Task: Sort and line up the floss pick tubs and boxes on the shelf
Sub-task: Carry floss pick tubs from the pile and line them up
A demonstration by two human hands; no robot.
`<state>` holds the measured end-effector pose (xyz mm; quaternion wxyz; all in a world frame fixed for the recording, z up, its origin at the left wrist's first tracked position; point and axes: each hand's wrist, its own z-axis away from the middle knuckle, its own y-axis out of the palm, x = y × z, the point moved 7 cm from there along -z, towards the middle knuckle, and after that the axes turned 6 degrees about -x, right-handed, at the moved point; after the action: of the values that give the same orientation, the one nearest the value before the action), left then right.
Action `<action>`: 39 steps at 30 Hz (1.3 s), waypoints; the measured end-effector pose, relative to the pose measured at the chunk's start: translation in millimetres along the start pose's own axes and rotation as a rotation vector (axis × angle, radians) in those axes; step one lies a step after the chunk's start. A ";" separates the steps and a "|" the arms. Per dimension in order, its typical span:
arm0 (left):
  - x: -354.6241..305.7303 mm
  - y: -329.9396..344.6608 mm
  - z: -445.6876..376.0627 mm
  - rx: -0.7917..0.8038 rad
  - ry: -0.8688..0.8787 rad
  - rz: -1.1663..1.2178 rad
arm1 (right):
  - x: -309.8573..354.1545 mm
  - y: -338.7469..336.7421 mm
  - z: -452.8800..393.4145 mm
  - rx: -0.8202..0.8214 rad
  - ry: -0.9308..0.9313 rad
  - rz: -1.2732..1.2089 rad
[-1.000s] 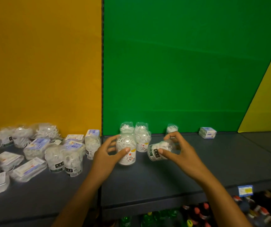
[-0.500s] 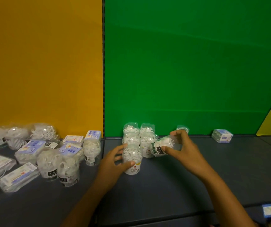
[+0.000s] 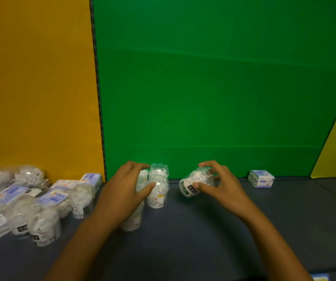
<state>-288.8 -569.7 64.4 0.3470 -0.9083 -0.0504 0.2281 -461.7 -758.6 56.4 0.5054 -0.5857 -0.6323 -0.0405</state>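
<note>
On the dark shelf (image 3: 203,230) stands a cluster of clear floss pick tubs (image 3: 159,189) in front of the green wall. My left hand (image 3: 126,189) wraps around the left tubs of this cluster. My right hand (image 3: 217,183) holds a clear tub with a dark green label (image 3: 191,185), tilted on its side above the shelf, just right of the cluster. A small white and blue box (image 3: 261,178) sits alone at the back right.
A loose pile of tubs (image 3: 41,222), flat blue-labelled boxes (image 3: 6,194) and bags of picks (image 3: 21,176) covers the left of the shelf under the orange wall. A price tag (image 3: 321,277) hangs at the front edge.
My left hand has moved from the front tub up and back onto the left tubs of the cluster. My right hand has kept the tilted tub and drifted right.
</note>
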 end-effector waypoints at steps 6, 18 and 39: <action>-69.1 53.4 -29.8 0.054 0.090 -0.206 | -40.0 -55.1 -31.0 0.018 -0.053 0.034; -104.0 134.0 -47.6 0.186 0.005 -0.383 | -136.4 -60.5 -76.4 0.135 -0.043 0.110; -96.0 147.2 -47.5 0.170 -0.095 -0.411 | -153.9 -22.2 -102.4 0.190 -0.140 0.267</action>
<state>-362.8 -733.6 35.8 0.4589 -0.8345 -0.2314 0.1984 -448.8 -939.1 12.4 0.5142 -0.6154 -0.5836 0.1279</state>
